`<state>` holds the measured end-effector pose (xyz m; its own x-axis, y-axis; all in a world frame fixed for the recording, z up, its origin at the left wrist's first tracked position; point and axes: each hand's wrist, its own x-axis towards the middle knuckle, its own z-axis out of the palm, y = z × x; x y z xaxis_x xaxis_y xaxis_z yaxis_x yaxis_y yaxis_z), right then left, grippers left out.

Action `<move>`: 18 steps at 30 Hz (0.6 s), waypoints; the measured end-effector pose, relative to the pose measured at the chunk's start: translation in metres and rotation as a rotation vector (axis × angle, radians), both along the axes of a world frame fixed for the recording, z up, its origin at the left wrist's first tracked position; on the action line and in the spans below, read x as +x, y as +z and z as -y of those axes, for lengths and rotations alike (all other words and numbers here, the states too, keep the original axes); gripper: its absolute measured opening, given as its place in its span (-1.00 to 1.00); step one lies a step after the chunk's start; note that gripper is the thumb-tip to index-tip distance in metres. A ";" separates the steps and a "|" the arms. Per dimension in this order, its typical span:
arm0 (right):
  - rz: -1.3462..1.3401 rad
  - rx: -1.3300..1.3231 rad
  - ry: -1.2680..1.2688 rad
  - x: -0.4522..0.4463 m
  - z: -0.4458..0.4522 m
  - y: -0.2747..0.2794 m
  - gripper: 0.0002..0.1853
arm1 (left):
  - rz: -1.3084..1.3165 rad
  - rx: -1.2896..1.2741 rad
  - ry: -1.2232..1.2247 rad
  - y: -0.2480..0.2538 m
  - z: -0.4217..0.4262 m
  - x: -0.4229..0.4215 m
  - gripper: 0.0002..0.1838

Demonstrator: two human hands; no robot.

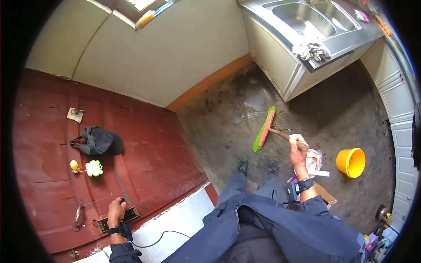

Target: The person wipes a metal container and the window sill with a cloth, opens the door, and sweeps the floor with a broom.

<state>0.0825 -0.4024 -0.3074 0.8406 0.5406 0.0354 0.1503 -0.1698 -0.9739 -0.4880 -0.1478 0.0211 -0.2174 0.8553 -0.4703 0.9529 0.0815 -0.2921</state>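
Observation:
In my right hand [298, 149] is a broom [268, 129], its fingers wrapped round the top of the wooden handle. The broom's pink head and green bristles rest on the dark floor ahead of my feet. At the lower left, my left hand [116, 212] is closed round a dark door handle, over a black plate [131, 214] with gold patterns. This plate is fixed to a red panelled door [149, 149]. Above it on the door are a metal latch [78, 215], a dark cap [101, 141] and a green-and-white flower-shaped item [94, 168].
A yellow bucket [351, 162] stands on the floor at the right. Near my right forearm are a plastic bag [314, 160] and a cardboard box [325, 193]. The sink counter [298, 50] juts out ahead, with a grey cloth [312, 51] on its edge. White cabinets [397, 101] line the right.

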 end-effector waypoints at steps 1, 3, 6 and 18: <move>0.001 -0.019 0.004 0.000 0.001 0.002 -0.83 | -0.014 -0.025 0.072 0.006 0.003 0.015 -0.75; 0.012 -0.048 0.017 -0.002 -0.005 0.016 -0.83 | 0.000 -0.009 0.068 -0.001 -0.003 0.006 -0.78; 0.024 0.026 0.043 0.001 -0.008 0.002 -0.83 | 0.026 -0.076 -0.046 -0.013 -0.010 -0.033 -0.80; -0.021 -0.065 0.160 0.004 0.008 0.014 -0.77 | -0.112 -0.159 -0.010 -0.005 -0.008 -0.007 -0.63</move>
<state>0.0866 -0.4104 -0.2936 0.7437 0.6682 -0.0202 0.1606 -0.2079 -0.9649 -0.4948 -0.1396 0.0161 -0.2678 0.7745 -0.5731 0.9143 0.0168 -0.4046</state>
